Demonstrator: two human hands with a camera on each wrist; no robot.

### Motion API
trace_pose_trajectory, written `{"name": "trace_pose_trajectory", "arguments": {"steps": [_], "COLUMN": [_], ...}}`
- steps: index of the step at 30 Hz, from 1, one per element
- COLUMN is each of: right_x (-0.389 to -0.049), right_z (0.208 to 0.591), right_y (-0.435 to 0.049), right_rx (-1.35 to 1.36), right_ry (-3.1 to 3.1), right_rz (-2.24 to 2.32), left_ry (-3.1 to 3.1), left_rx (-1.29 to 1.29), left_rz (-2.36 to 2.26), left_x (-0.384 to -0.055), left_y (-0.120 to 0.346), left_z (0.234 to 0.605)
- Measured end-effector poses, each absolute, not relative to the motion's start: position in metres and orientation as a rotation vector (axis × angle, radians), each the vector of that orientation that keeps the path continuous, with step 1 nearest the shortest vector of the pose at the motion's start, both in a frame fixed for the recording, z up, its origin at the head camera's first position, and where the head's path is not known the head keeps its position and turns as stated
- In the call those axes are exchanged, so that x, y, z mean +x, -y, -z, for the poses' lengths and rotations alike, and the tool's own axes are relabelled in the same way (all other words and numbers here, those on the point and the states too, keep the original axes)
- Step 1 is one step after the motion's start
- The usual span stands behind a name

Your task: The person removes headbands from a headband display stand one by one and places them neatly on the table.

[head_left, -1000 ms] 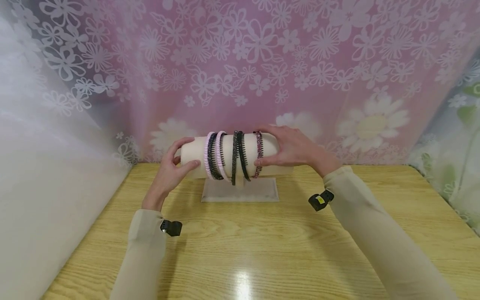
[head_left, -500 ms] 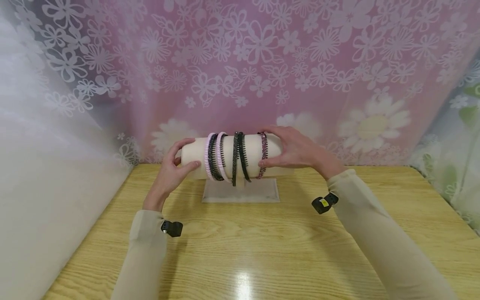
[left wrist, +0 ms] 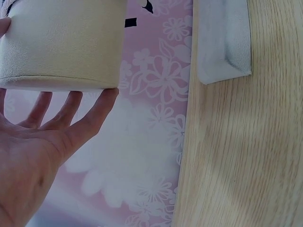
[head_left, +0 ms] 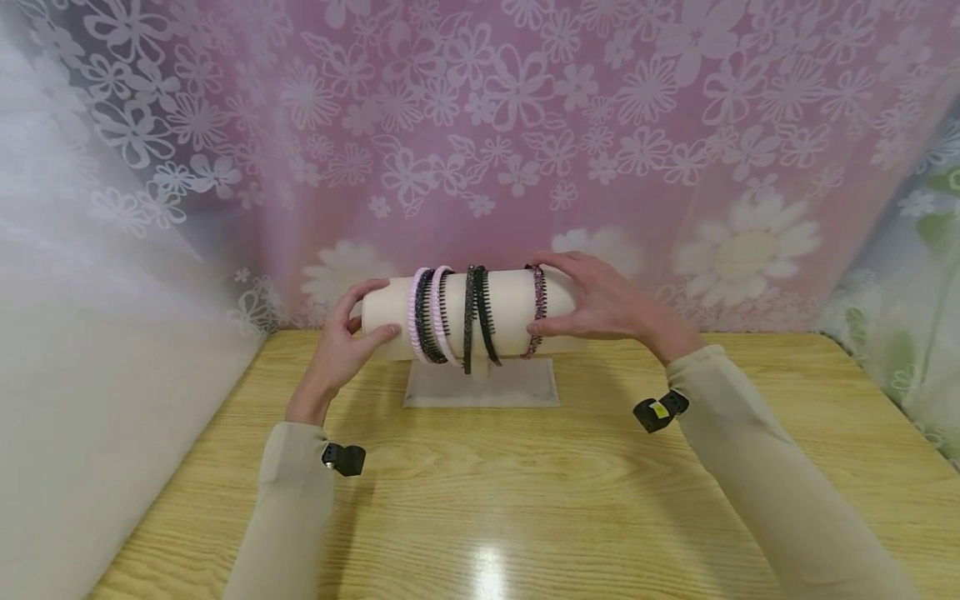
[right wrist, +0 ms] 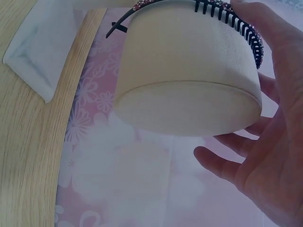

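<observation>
Several toothed headbands sit on a cream padded roll held up by a pale base. My left hand grips the roll's left end, thumb in front and fingers behind; the left wrist view shows those fingers at the end face. At the right end, my right hand pinches a pink-and-black glittery headband between thumb and index finger. Its black teeth show in the right wrist view, where the other fingers spread beside the roll's end.
Two pink headbands flank a black glittery one on the roll's left half. A dark glittery headband and a plain black one cross the middle. A pink flowered curtain hangs behind the wooden table.
My right hand has slid the pink-and-black headband rightward along the roll, away from the middle headbands. The left hand has kept its grip on the left end.
</observation>
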State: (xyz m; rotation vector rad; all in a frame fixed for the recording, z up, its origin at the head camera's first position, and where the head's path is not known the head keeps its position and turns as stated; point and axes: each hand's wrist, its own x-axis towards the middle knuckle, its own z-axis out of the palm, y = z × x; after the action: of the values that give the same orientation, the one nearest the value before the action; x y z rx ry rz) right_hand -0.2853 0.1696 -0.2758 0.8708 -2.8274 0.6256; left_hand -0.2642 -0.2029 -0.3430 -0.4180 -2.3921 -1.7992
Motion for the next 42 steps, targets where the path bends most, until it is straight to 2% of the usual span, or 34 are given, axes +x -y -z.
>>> {"name": "trace_pose_trajectory", "arguments": {"steps": [42], "right_x": [-0.281], "right_z": [0.284], "right_y": [-0.199], "right_rx": [0.77], "right_ry": [2.804], "right_rz": [-0.984], "left_ry": [2.377], "left_rx": [-0.43], "left_rz": [1.8], "left_x": [-0.265], "left_y": [0.204], "left_z": [0.345]}}
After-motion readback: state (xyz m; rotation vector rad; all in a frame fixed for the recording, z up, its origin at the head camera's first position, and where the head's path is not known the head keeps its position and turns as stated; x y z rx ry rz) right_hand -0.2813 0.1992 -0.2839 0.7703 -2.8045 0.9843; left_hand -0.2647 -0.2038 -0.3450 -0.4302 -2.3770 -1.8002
